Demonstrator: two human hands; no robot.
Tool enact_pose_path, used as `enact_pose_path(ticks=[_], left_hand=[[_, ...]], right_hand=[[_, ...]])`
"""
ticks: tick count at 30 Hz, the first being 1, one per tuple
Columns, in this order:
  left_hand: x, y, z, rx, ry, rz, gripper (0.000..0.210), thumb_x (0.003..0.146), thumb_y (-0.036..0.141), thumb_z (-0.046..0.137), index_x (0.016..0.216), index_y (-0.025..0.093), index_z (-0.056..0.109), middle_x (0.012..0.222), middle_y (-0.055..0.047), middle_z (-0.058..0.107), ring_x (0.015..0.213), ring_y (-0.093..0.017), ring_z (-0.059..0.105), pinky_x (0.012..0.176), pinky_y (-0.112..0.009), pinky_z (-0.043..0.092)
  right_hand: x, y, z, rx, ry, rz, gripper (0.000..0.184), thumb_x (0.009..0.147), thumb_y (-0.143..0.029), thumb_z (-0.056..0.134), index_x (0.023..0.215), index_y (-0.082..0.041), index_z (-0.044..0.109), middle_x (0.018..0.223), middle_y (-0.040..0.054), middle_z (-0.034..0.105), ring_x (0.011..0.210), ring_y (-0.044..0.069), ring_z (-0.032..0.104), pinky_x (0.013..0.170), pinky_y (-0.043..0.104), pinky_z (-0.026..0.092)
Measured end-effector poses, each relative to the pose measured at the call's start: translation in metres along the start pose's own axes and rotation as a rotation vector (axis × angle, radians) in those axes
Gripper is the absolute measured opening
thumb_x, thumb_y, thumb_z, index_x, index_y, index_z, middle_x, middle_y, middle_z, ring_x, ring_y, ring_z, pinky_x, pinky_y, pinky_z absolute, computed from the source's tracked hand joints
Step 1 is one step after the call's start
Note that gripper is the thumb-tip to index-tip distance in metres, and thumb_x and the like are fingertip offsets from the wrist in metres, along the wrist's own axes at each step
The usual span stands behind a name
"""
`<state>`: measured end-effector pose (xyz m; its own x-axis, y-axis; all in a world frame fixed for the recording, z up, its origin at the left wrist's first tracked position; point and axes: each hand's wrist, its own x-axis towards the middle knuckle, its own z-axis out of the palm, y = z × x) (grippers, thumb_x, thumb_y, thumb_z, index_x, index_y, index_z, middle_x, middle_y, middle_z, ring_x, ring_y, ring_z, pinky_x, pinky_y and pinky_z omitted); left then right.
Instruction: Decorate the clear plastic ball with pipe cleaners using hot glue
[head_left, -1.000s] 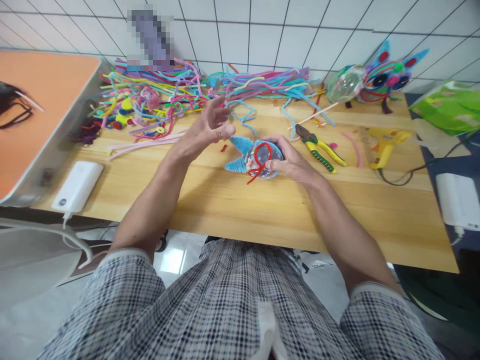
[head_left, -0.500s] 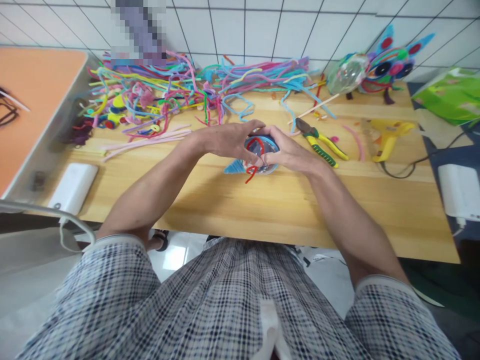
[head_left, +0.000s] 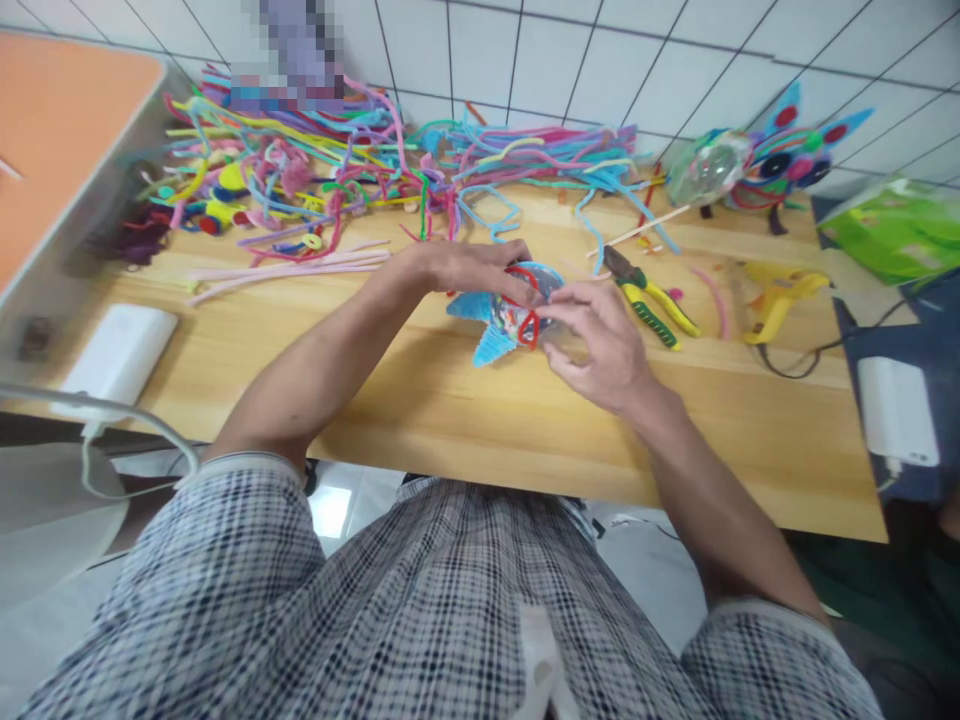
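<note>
A round clear-plastic craft piece is held just above or on the table, tilted. Two blue ears of coiled pipe cleaner stick out toward its left and front. My left hand is closed over its far left side. From the right, my right hand has its thumb and fingers around the near right side, fingertips beside a red pipe cleaner. The red strand bends in a loop across the front of the piece. My fingers partly hide the plastic, and the exact contact at the red strand is unclear.
Pliers and a yellow glue gun lie on the right. Heaped pipe cleaners line the back. A decorated animal figure stands at back right. White power banks sit at both sides, with cables.
The craft piece has turned, so a second blue ear shows in front. My right hand has shifted right and nearer to me. The red loop sits farther right.
</note>
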<state>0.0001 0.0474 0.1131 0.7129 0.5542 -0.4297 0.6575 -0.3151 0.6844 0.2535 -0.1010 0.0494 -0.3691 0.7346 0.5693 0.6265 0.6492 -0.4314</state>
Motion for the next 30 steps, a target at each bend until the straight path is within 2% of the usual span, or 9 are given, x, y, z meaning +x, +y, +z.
enact_pose_path(ticks=[3,6,11,15,18,23,30], left_hand=[[0.000,0.006,0.003,-0.013,-0.006,-0.025,0.087,0.083,0.072,0.074,0.155,0.025,0.063,0.151,-0.010,0.074,0.144,-0.040,0.066,0.120,-0.045,0.052],[0.008,0.000,0.010,-0.133,-0.013,0.039,0.087,0.081,0.070,0.077,0.153,0.025,0.061,0.149,-0.009,0.075,0.142,-0.038,0.067,0.114,-0.041,0.053],[0.013,-0.007,0.018,-0.295,-0.001,0.121,0.080,0.079,0.060,0.082,0.148,0.024,0.063,0.144,-0.007,0.077,0.141,-0.035,0.067,0.112,-0.037,0.052],[0.010,-0.006,0.018,-0.330,0.018,0.129,0.071,0.079,0.057,0.084,0.140,0.023,0.069,0.130,-0.005,0.079,0.137,-0.035,0.068,0.109,-0.036,0.055],[0.011,-0.007,0.019,-0.401,0.020,0.154,0.066,0.078,0.056,0.086,0.133,0.024,0.071,0.119,-0.003,0.080,0.133,-0.033,0.071,0.104,-0.034,0.056],[0.017,-0.012,0.024,-0.480,0.037,0.181,0.060,0.075,0.052,0.088,0.124,0.024,0.071,0.113,-0.002,0.080,0.128,-0.033,0.075,0.095,-0.031,0.056],[0.018,-0.012,0.023,-0.539,0.053,0.137,0.060,0.070,0.053,0.093,0.118,0.025,0.072,0.110,0.000,0.080,0.123,-0.032,0.077,0.093,-0.031,0.055]], right_hand=[[0.002,0.002,0.008,-0.083,0.026,-0.090,0.029,0.109,-0.026,0.079,0.136,-0.038,0.081,0.135,0.0062,0.083,0.121,0.032,0.080,0.108,0.056,0.067],[0.007,0.006,0.010,-0.132,0.088,-0.147,0.018,0.111,-0.024,0.078,0.124,-0.036,0.082,0.124,0.0044,0.085,0.109,0.028,0.080,0.099,0.052,0.068],[0.007,0.004,0.008,-0.195,0.028,-0.131,0.008,0.110,-0.030,0.080,0.117,-0.034,0.083,0.123,0.0071,0.086,0.108,0.029,0.079,0.096,0.053,0.067],[0.008,0.005,0.007,-0.156,0.088,-0.148,0.013,0.113,-0.026,0.075,0.105,-0.034,0.082,0.110,0.0026,0.088,0.104,0.027,0.083,0.095,0.051,0.068],[0.013,0.009,0.002,-0.071,0.089,-0.028,0.011,0.113,-0.036,0.078,0.104,-0.035,0.082,0.105,0.0013,0.090,0.098,0.028,0.085,0.096,0.051,0.070],[0.022,0.010,-0.005,0.074,0.112,0.115,0.021,0.108,-0.051,0.087,0.099,-0.032,0.083,0.095,0.0010,0.088,0.090,0.027,0.084,0.095,0.048,0.070],[0.030,0.002,0.002,0.277,0.158,0.341,0.034,0.100,-0.063,0.094,0.099,-0.031,0.085,0.095,-0.0016,0.086,0.091,0.023,0.083,0.099,0.046,0.071]])
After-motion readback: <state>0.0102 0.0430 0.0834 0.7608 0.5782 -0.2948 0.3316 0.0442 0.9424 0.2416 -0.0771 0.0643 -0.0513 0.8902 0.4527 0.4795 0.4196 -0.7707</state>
